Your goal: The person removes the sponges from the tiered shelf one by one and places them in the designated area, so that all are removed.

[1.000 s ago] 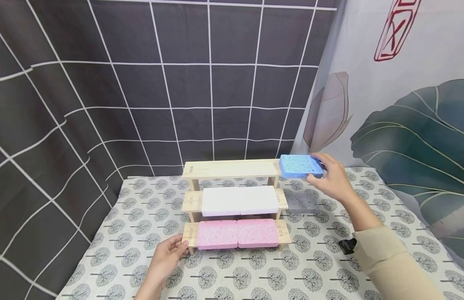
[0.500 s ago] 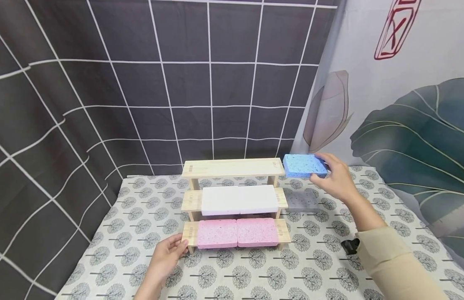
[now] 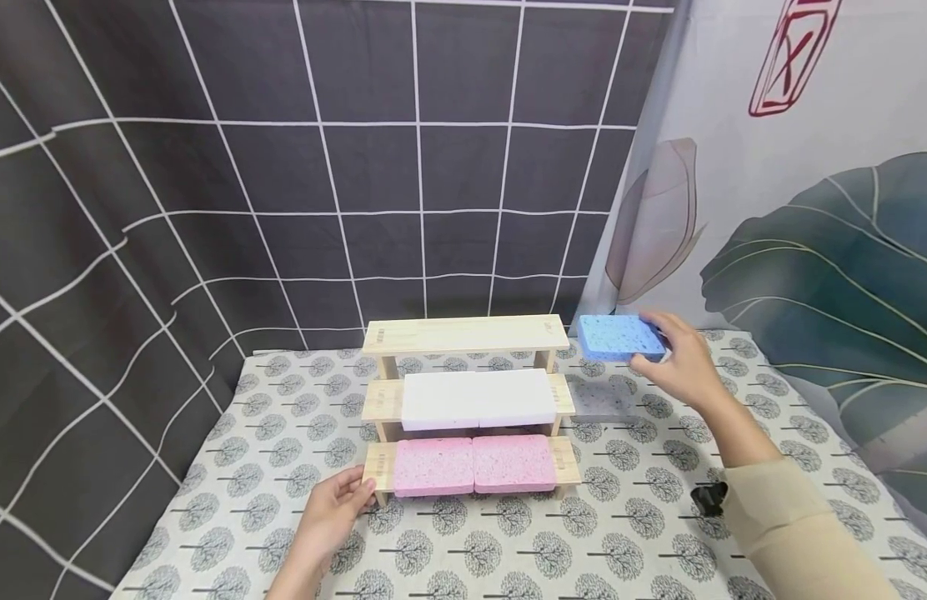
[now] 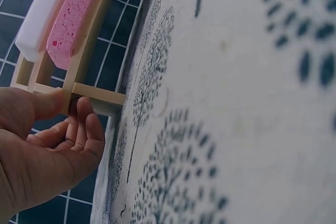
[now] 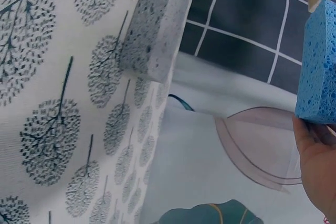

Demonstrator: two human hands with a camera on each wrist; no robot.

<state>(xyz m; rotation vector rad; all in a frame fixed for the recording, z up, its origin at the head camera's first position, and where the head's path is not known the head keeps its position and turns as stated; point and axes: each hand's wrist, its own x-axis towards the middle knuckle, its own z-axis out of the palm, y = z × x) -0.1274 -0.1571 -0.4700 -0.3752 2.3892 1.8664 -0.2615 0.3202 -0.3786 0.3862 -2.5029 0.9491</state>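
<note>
A three-tier wooden rack (image 3: 463, 335) stands on the cloth. My left hand (image 3: 330, 515) pinches the left end of its lowest step, thumb on top and fingers curled below, as the left wrist view shows. To the right of the top step, my right hand (image 3: 683, 364) grips a blue sponge (image 3: 619, 337) by its right end, up in the air and apart from the rack. Two white sponges (image 3: 443, 400) lie side by side on the middle step. Two pink sponges (image 3: 433, 467) fill most of the lowest step. The top step is bare.
A grey speckled sponge (image 3: 603, 400) rests on the tree-print tablecloth (image 3: 613, 550), right of the rack. Behind stands a dark gridded backdrop (image 3: 463, 167), with a printed light curtain (image 3: 734, 192) at the right. A small black object (image 3: 708, 498) shows by my right cuff.
My right hand has drawn the blue sponge rightward, away from the right end of the top step, and a little lower. The left hand keeps its place on the rack.
</note>
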